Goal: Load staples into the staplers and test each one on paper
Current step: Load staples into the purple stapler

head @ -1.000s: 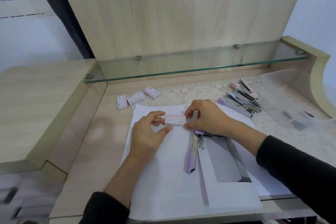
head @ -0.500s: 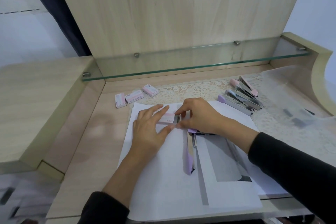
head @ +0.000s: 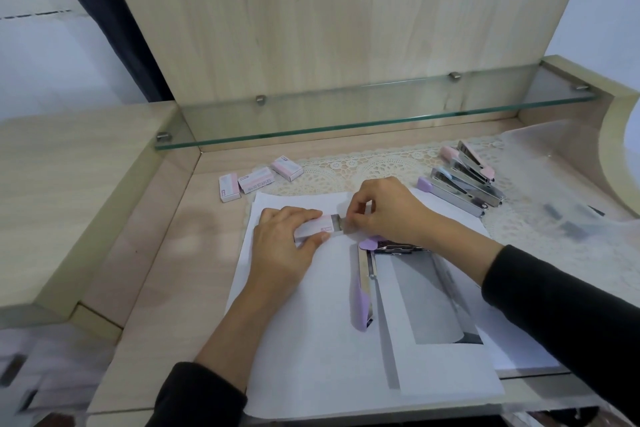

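Both hands work over white paper sheets (head: 311, 340). Nearest, a lilac stapler (head: 362, 295) lies swung open, its shiny metal channel bared for loading. Just beyond it, the left hand (head: 287, 243) grips a pink cardboard staple box (head: 320, 225), steadying it against the paper, while the right hand (head: 388, 211) pinches the grey tray (head: 338, 221) protruding from its end. Farther back lie three more pink boxes (head: 258, 180), then spare staplers (head: 464, 184) on a lace mat (head: 346, 166) beneath a glass shelf (head: 346, 114).
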The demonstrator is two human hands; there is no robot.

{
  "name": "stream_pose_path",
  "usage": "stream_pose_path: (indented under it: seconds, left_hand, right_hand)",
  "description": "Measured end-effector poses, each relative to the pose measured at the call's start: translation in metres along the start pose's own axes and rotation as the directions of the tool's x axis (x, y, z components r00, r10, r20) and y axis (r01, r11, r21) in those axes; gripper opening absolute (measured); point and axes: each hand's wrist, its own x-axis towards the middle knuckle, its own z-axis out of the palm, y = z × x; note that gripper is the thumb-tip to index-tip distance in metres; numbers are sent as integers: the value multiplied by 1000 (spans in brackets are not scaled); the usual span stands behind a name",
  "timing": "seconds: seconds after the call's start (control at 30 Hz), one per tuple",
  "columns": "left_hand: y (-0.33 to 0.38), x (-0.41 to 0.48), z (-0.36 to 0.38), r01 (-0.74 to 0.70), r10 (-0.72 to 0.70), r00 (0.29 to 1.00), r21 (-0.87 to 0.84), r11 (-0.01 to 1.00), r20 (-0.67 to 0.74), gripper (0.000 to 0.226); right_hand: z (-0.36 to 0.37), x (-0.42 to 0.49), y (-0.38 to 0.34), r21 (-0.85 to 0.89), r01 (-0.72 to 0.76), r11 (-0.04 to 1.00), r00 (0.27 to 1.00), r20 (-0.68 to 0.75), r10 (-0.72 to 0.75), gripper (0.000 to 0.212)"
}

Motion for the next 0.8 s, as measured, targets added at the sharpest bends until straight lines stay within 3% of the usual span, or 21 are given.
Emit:
stream_pose_path:
  seconds: [0.17, 0.43, 0.57, 0.63, 0.8]
  left_hand:
    - [0, 1, -1, -8, 8, 1000, -19, 1000, 1, 38]
    - [-1, 1, 0, -22, 22, 1000, -18, 1000, -11, 36]
    - [0, 1, 0, -25, 25, 1000, -10, 1000, -6, 38]
    - [0, 1, 0, -26, 26, 1000, -3, 1000, -6, 39]
    - [1, 1, -1, -24, 24, 1000, -5, 1000, -10, 38]
  right_hand:
    - [6, 13, -6, 25, -143, 989, 989, -36, 144, 9]
    - [10, 23, -10, 42, -269, 962, 963, 6, 269, 26]
    - [10, 23, -13, 20, -286, 958, 958, 8, 286, 27]
    - [11, 22, -16, -20, -294, 956, 956, -1, 294, 16]
    - [9, 22, -23, -72, -256, 964, 967, -6, 256, 41]
